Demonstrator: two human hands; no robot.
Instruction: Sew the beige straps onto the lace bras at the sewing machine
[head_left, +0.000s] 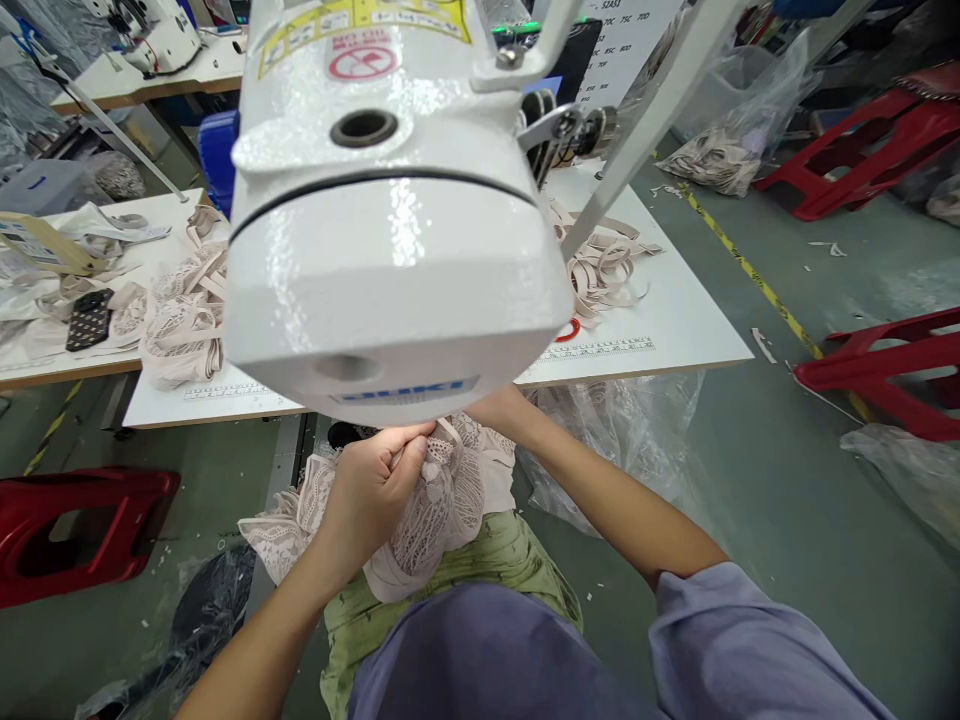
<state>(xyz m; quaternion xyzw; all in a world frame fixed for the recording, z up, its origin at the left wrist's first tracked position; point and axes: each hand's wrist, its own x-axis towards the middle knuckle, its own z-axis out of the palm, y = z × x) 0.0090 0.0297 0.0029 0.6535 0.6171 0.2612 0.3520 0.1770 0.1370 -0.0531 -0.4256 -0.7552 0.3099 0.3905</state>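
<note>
A white sewing machine head (397, 290) fills the middle of the view and stands between my eyes and the work. Below its front end, my left hand (379, 485) pinches the edge of a pale pink lace bra (442, 490), thumb against the bent fingers. The lace bunches up and hangs over my lap, on green cloth (487, 570). My right hand (499, 412) reaches beneath the machine head at the right side of the lace; its fingers are hidden there. The needle area is also out of sight.
Beige straps (604, 265) lie right on the white table (675, 330), near a red ring-shaped handle (568, 331). More lace pieces (180, 330) are heaped left. Red stools (75, 530) stand around. Clear plastic (615, 440) hangs under the table's front edge.
</note>
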